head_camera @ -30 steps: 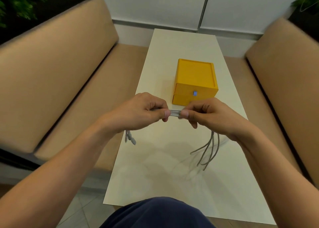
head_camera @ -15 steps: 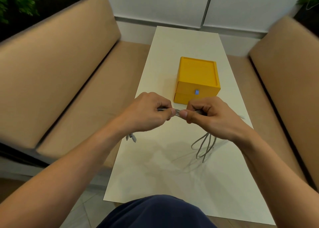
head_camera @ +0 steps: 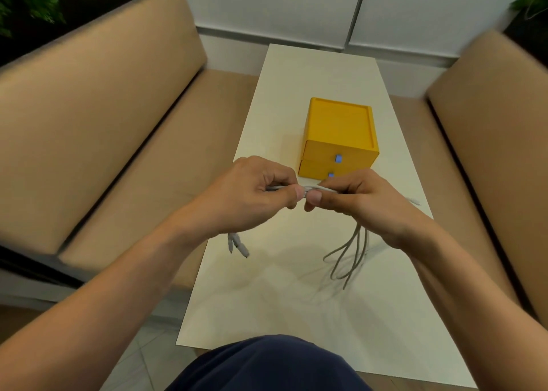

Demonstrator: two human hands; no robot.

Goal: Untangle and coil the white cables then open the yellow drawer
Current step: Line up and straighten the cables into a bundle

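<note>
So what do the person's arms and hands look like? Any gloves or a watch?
Both are bare. The left hand and right hand have no gloves, rings or watch, and no sleeves show on the forearms. The only clothing in view is dark blue fabric at the bottom edge.

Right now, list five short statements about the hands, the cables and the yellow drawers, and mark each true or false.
1. The left hand and right hand both pinch the white cables above the table. True.
2. Both yellow drawers are shut. True.
3. The cable loops hang under the left hand. False: they hang under the right hand, and the connector ends hang under the left.
4. The drawer pulls are red. False: they are blue.
5. The yellow drawers stand on the table, beyond the hands. True.
</note>
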